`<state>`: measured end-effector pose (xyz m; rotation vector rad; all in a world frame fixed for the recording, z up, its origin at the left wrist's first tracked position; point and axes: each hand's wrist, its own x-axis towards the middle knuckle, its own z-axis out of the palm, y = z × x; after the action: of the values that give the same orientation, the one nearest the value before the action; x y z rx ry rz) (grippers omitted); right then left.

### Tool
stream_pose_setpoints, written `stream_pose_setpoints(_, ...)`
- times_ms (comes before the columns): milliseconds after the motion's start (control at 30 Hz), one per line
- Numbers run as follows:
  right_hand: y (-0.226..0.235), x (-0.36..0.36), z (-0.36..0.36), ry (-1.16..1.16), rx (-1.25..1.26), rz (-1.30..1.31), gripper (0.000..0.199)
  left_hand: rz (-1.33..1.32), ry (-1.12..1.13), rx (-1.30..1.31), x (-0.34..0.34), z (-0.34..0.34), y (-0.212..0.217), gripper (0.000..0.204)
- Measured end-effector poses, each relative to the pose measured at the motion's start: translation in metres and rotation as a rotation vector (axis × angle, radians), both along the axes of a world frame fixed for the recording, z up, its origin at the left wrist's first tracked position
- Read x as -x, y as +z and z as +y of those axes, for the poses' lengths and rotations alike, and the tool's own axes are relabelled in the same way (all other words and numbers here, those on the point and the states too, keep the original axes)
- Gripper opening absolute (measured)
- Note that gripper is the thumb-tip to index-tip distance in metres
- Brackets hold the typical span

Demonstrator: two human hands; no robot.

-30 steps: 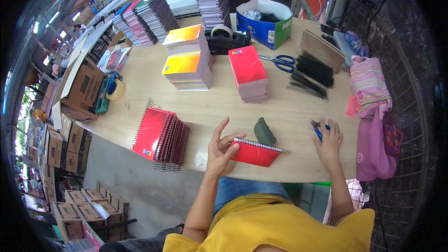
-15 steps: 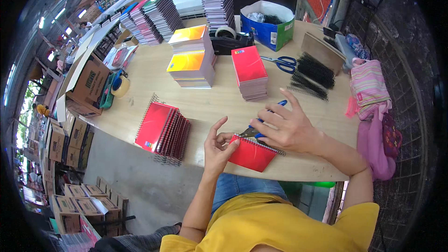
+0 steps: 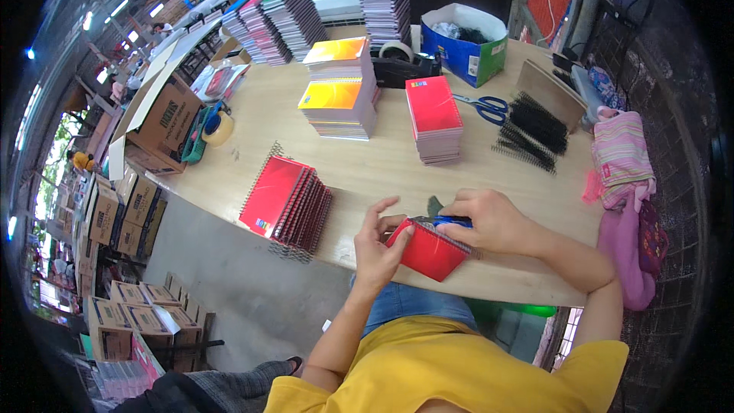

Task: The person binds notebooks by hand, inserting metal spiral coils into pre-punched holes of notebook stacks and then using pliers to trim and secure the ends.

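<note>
Though indistinct, perhaps wire [image 3: 475,35] in carton [image 3: 459,60] beyond hands [image 3: 378,251] [image 3: 493,222] clamped on notebook [image 3: 430,255] and pliers [image 3: 453,222].

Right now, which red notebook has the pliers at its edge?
The single red notebook in the left hand, with pliers in the right hand at its bound edge. The others sit in the coiled red stack and the red stack by the scissors.

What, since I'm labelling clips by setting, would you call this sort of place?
Probably a notebook-binding workshop, judging by the handheld red spiral notebook, loose black binding coils and piled cardboard cartons.
</note>
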<state>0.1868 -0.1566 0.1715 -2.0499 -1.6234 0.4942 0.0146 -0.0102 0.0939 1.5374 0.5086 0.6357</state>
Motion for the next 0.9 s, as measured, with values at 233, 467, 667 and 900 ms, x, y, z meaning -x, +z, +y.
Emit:
stream_pose_setpoints(233,-0.01,-0.028,-0.045,-0.445,-0.413,-0.057,0.034,-0.086,0.431,-0.697,0.032,0.073,0.065,0.021)
stream_pose_setpoints(467,-0.119,-0.072,-0.118,-0.69,-0.149,-0.394,0.04,0.482,-0.32,-1.174,0.015,0.211,0.115,0.011)
stream_pose_setpoints(667,-0.119,-0.038,-0.105,-0.709,-0.303,-0.559,0.054,0.449,-0.436,-1.254,0.013,0.221,0.092,0.021)
stream_pose_setpoints(900,-0.098,0.064,0.0,-0.219,-0.325,-0.161,0.063,0.363,-0.398,-1.294,0.013,0.227,0.082,0.027)
